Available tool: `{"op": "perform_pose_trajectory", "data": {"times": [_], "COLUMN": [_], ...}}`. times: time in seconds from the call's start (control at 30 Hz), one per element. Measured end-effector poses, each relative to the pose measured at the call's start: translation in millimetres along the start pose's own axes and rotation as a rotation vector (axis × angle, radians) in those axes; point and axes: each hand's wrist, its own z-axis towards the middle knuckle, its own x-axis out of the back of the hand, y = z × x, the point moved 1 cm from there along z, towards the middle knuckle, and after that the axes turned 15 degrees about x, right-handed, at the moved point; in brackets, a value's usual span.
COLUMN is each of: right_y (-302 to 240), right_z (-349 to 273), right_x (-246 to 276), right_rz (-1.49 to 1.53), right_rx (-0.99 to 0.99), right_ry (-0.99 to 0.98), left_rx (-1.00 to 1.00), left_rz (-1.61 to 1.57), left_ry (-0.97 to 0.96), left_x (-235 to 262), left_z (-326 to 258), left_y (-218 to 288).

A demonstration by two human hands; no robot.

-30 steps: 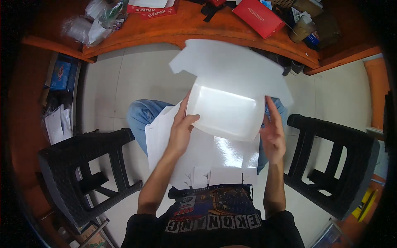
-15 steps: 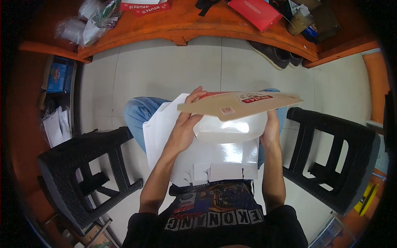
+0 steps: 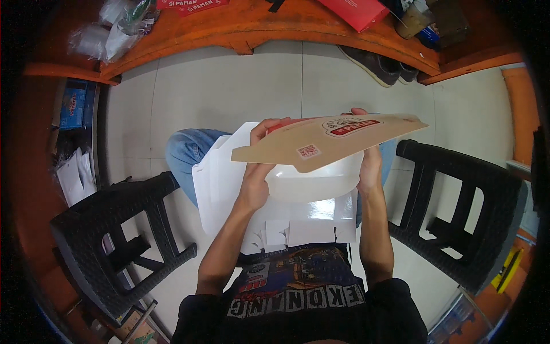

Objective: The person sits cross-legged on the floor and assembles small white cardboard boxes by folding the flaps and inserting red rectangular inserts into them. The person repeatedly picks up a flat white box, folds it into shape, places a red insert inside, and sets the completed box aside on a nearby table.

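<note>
Above my lap I hold a partly folded cardboard food box (image 3: 338,140), tan with a red printed emblem and a small square code. Its glossy white inner side faces down toward me. My left hand (image 3: 256,186) closes round the box's left side, with fingers showing past the far edge and the thumb beneath. At the right side my right hand (image 3: 370,169) grips it, fingertips showing over the far edge. Under the box, a stack of white flat cardboard blanks (image 3: 220,183) lies across my lap, slotted flaps toward my shirt.
Black plastic stools stand at my left (image 3: 123,241) and right (image 3: 458,212). Ahead is an orange wooden table (image 3: 275,26) with plastic bags (image 3: 106,40) and a red box (image 3: 358,11) on it. Dark shoes (image 3: 378,66) sit on the tiled floor beneath.
The tan panel has tilted, its left end lower and its right end higher. My right fingertips now show over the far edge. The whole view has shifted slightly.
</note>
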Motion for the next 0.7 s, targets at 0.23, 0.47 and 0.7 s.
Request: {"op": "perform_pose_trajectory", "data": {"times": [0.23, 0.47, 0.7], "right_y": [-9.7, -29.1, -19.5], "right_z": [0.0, -12.9, -18.7], "right_x": [-3.9, -2.1, -14.8], "right_rz": [-0.097, -0.156, -0.128], "right_rx": [0.158, 0.297, 0.150], "right_ry": [-0.160, -0.478, -0.202], "left_rx": [-0.047, 0.212, 0.152], "left_rz": [-0.138, -0.460, -0.208], "left_ry": [0.092, 0.250, -0.034], "left_x": [16.0, 28.0, 33.5], "left_z": [10.0, 7.2, -12.6], "left_y": [-11.4, 8.5, -9.4]}}
